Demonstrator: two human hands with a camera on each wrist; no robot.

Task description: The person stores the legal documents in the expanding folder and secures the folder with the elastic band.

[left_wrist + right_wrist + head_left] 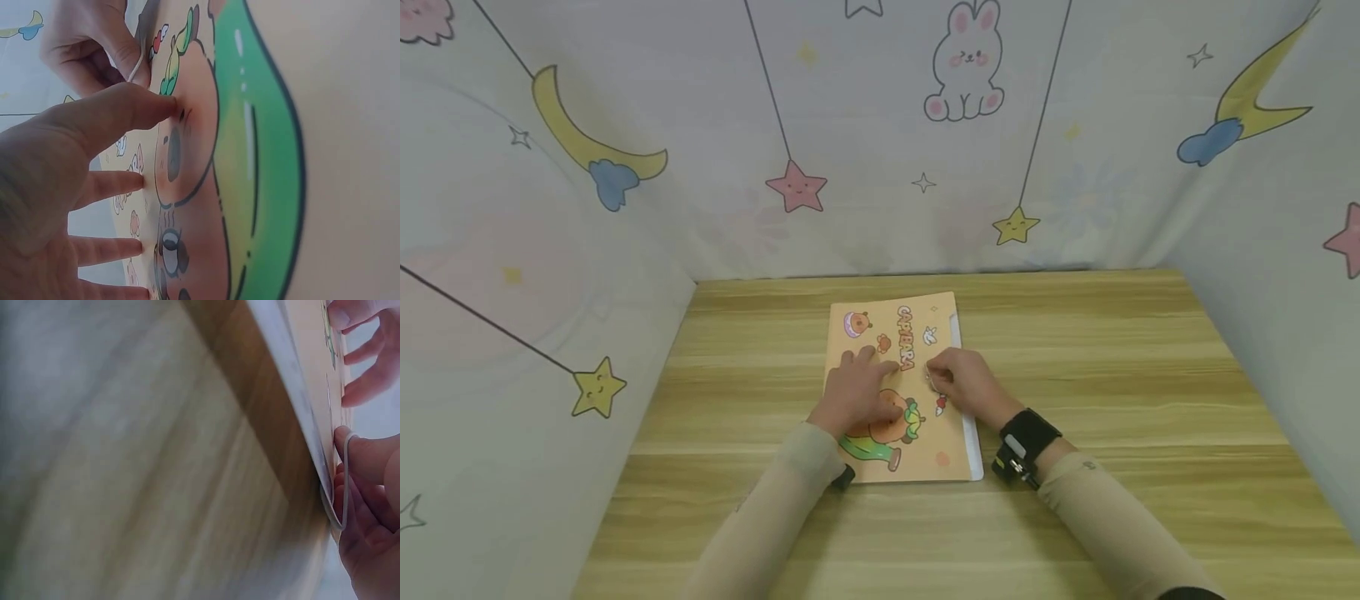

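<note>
An orange folder printed with cartoon capybaras lies on the table, with a white strip showing along its right side. On its cover rests my left hand, fingers spread and fingertips touching the printed surface. My right hand is at the folder's right part, thumb and fingers pinching a thin white elastic cord. In the right wrist view the cord loops from the thumb down to the folder's edge. The left wrist view shows the cord at the right thumb too.
The wood-grain table extends around the folder on every side. A pale curtain printed with stars, moons and a bunny hangs behind the table and along both sides. A black wrist strap with a small camera sits on the right wrist.
</note>
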